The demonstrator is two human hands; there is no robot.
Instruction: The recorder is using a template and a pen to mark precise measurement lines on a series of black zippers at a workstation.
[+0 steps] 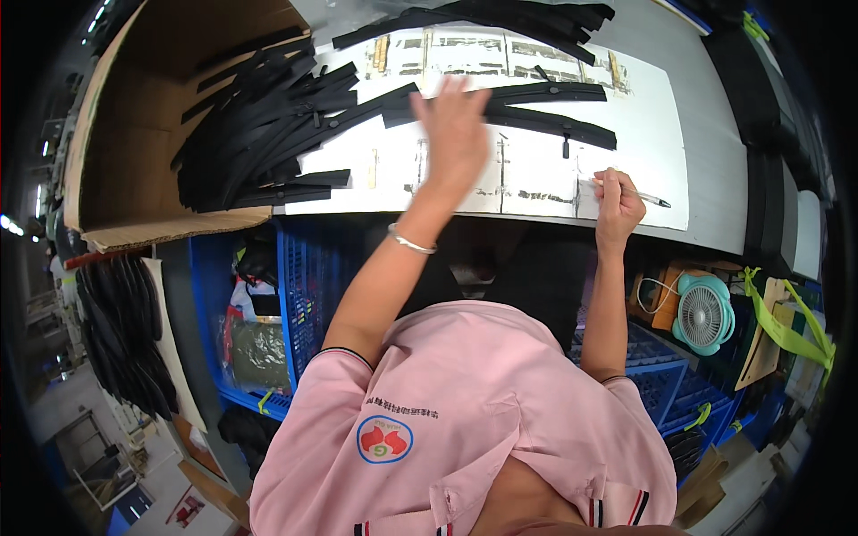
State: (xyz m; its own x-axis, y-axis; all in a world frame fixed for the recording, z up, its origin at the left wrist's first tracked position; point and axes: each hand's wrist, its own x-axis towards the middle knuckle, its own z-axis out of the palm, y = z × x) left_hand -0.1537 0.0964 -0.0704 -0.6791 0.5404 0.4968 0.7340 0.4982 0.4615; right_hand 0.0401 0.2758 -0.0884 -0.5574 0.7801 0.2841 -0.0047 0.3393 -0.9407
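My left hand (456, 138), smeared by motion, is over the middle of a white board (657, 170), its fingers spread. Under and beside it run long black zippers (536, 122), which reach left to the heap and right across the board. One small black slider (566, 147) hangs from a zipper's lower edge. At the board's near right, my right hand (618, 204) is closed around a slim pen (651, 197) whose dark end points right. The board carries dark smudges and drawn lines. A silver bangle (411, 239) circles my left wrist.
A cardboard box (125, 170) lies on its side at the left, a heap of black zippers (259, 134) spilling from it. More zippers (483, 15) lie along the back. Black cases (769, 179) line the right edge. Below the table are blue crates (299, 295) and a small teal fan (703, 313).
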